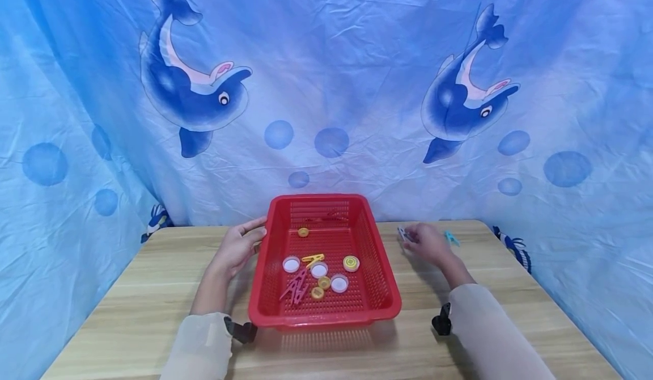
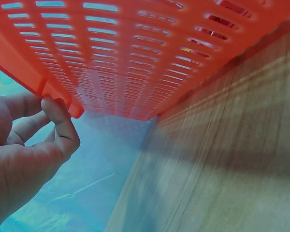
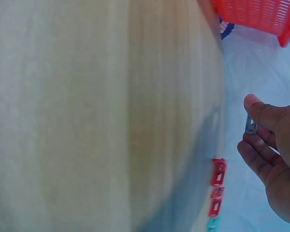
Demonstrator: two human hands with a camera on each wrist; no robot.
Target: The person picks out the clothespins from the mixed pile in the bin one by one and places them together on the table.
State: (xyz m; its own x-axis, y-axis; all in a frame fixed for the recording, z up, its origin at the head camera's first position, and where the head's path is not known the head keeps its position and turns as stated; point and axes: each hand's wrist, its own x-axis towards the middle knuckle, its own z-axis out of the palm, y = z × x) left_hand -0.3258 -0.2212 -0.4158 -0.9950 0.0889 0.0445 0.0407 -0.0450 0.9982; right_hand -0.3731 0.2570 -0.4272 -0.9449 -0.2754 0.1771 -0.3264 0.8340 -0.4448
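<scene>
A red slatted basket (image 1: pixel 374 238) stands mid-table, holding white caps (image 1: pixel 291 264), yellow caps (image 1: pixel 351 263), pink clothespins (image 1: pixel 296 289) and a yellow clothespin (image 1: pixel 313 258). My left hand (image 1: pixel 257 234) grips its left rim. In the left wrist view the curled fingers (image 2: pixel 58 126) hook the basket's lip (image 2: pixel 55 99). My right hand (image 1: pixel 409 240) is right of the basket, just above the table, and pinches a small grey clothespin (image 1: pixel 403 233). In the right wrist view the grey clothespin (image 3: pixel 251 126) sits between thumb and fingers of the right hand (image 3: pixel 247 123).
A cyan clothespin (image 1: pixel 451 237) lies on the wooden table (image 1: pixel 153 289) just beyond the right hand. Two red clothespins (image 3: pixel 217 172) and a cyan one (image 3: pixel 212 224) lie near the table's back edge. A blue dolphin cloth (image 1: pixel 326 85) hangs behind and at both sides.
</scene>
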